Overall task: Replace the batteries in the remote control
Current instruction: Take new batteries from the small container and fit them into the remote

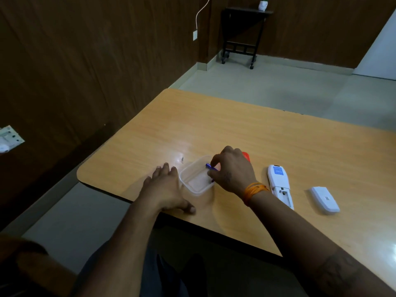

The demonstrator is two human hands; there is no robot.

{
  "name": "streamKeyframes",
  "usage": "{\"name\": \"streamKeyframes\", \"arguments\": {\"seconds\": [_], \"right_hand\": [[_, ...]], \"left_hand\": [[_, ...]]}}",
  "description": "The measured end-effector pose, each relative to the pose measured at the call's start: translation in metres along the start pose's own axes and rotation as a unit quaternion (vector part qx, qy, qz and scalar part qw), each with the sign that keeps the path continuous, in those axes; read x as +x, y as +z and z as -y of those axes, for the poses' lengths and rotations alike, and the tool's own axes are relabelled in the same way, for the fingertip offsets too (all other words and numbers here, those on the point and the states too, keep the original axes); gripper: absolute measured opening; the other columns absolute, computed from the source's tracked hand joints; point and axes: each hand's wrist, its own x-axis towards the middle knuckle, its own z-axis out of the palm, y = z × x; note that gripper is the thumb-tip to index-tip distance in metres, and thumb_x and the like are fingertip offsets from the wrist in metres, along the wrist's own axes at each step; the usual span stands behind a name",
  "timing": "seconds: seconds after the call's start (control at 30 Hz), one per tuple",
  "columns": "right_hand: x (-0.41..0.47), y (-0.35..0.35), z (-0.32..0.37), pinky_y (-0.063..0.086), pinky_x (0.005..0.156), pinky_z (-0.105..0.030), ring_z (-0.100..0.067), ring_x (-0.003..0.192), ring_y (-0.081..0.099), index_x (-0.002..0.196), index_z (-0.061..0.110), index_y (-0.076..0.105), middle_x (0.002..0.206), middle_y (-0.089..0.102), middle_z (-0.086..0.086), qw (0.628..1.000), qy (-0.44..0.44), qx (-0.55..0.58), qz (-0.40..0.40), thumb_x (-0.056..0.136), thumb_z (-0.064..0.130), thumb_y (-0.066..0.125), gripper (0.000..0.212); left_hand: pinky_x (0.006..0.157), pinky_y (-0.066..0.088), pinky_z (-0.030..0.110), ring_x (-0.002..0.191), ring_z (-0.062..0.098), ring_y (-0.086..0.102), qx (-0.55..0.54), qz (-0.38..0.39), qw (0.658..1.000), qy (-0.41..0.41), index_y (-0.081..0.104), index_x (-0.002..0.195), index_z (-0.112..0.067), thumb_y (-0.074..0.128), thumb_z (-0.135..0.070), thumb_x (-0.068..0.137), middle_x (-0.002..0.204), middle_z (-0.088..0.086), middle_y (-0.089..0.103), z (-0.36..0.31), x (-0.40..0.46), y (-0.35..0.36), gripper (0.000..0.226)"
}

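A white remote control [279, 185] lies face down on the wooden table [235, 129], its battery compartment uncovered. Its white battery cover [324, 199] lies apart to the right. A clear plastic container [196, 179] stands near the table's front edge. My right hand [232, 170] is over the container's right side, fingers pinched on a blue battery [210, 166]. My left hand [166, 187] rests flat on the table just left of the container, fingers spread, holding nothing. Something red [246, 156] peeks out behind my right hand.
A small dark speck [182, 160] lies on the table behind the container. The table's rounded corner is at the left, with floor beyond. A black wheeled side table [242, 37] stands by the far wall. My knees are below the table's front edge.
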Motion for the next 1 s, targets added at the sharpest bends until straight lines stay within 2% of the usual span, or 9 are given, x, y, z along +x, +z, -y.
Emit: {"name": "streamKeyframes", "arguments": {"seconds": [0.1,0.23,0.4,0.53,0.63,0.73,0.83,0.93,1.0], "right_hand": [[0.013,0.003,0.009,0.037,0.07,-0.033,-0.027,0.105,0.056,0.103,0.019,0.076,0.111,0.063,-0.007,0.999,0.016,-0.045,-0.002,0.095,0.043,0.064,0.027],[0.023,0.008,0.018,0.04,0.066,-0.034,-0.029,0.108,0.056,0.1,0.015,0.074,0.109,0.064,-0.008,0.997,0.033,-0.071,-0.007,0.096,0.036,0.065,0.023],[0.026,0.013,0.018,0.054,0.077,-0.038,-0.03,0.109,0.056,0.1,0.012,0.075,0.109,0.065,-0.009,0.998,0.042,-0.049,0.015,0.096,0.038,0.067,0.028],[0.025,0.011,0.017,0.054,0.084,-0.038,-0.029,0.114,0.053,0.105,0.016,0.077,0.115,0.063,-0.008,0.999,0.032,-0.021,0.032,0.096,0.038,0.069,0.025],[0.023,0.008,0.012,0.047,0.088,-0.035,-0.027,0.118,0.049,0.107,0.021,0.076,0.121,0.06,-0.005,0.998,0.024,0.042,0.042,0.096,0.039,0.069,0.022],[0.013,0.003,0.004,0.037,0.087,-0.031,-0.019,0.114,0.049,0.103,0.026,0.074,0.117,0.061,0.001,0.989,0.01,0.146,-0.003,0.095,0.04,0.07,0.017],[-0.008,-0.003,-0.003,0.046,0.086,-0.031,-0.011,0.101,0.059,0.097,0.026,0.074,0.107,0.068,0.008,0.958,-0.009,0.28,-0.068,0.093,0.033,0.074,0.008],[-0.033,-0.011,-0.014,0.052,0.081,-0.03,-0.014,0.098,0.067,0.095,0.024,0.074,0.101,0.073,0.005,0.923,0.016,0.376,-0.079,0.095,0.026,0.075,0.002],[-0.049,-0.019,-0.025,0.054,0.072,-0.033,-0.015,0.084,0.069,0.092,0.019,0.074,0.09,0.074,0.0,0.908,0.035,0.409,-0.087,0.095,0.021,0.075,0.004]], "left_hand": [[0.129,0.011,0.053,0.161,0.032,-0.004,0.004,0.001,1.0,0.009,0.001,0.166,-0.015,0.088,-0.068,0.058,0.175,0.009,-0.007,0.002,0.002,0.0,0.148],[0.128,0.013,0.055,0.161,0.032,-0.004,0.012,-0.003,1.0,0.016,0.003,0.166,-0.015,0.087,-0.07,0.058,0.175,0.01,-0.006,0.004,0.004,0.001,0.147],[0.128,0.015,0.055,0.161,0.033,-0.004,0.022,-0.003,1.0,0.019,0.004,0.165,-0.012,0.087,-0.07,0.058,0.175,0.012,-0.007,0.003,0.003,-0.001,0.147],[0.128,0.013,0.055,0.161,0.032,-0.005,0.012,0.004,1.0,0.025,0.002,0.165,-0.012,0.087,-0.068,0.06,0.174,0.012,-0.008,0.004,0.001,-0.003,0.146],[0.128,0.013,0.054,0.161,0.032,-0.005,0.008,0.003,1.0,0.023,0.001,0.165,-0.013,0.087,-0.067,0.061,0.175,0.012,-0.008,0.003,0.0,-0.003,0.146],[0.125,0.024,0.052,0.161,0.032,0.006,-0.005,-0.021,1.0,0.016,-0.001,0.165,-0.012,0.088,-0.066,0.061,0.175,0.011,0.004,0.0,-0.005,-0.002,0.147],[0.122,0.028,0.049,0.16,0.032,0.009,-0.009,-0.055,0.998,0.016,-0.003,0.164,-0.011,0.087,-0.068,0.061,0.173,0.011,0.011,-0.008,-0.01,0.0,0.148],[0.123,0.025,0.045,0.16,0.031,0.005,-0.011,-0.118,0.993,0.021,-0.001,0.165,-0.011,0.079,-0.075,0.065,0.173,0.011,0.01,-0.02,-0.019,0.0,0.143],[0.119,0.032,0.041,0.156,0.029,0.019,-0.009,-0.197,0.979,0.06,0.012,0.164,-0.01,0.074,-0.075,0.072,0.169,0.009,0.026,-0.033,-0.028,0.0,0.129]]}}
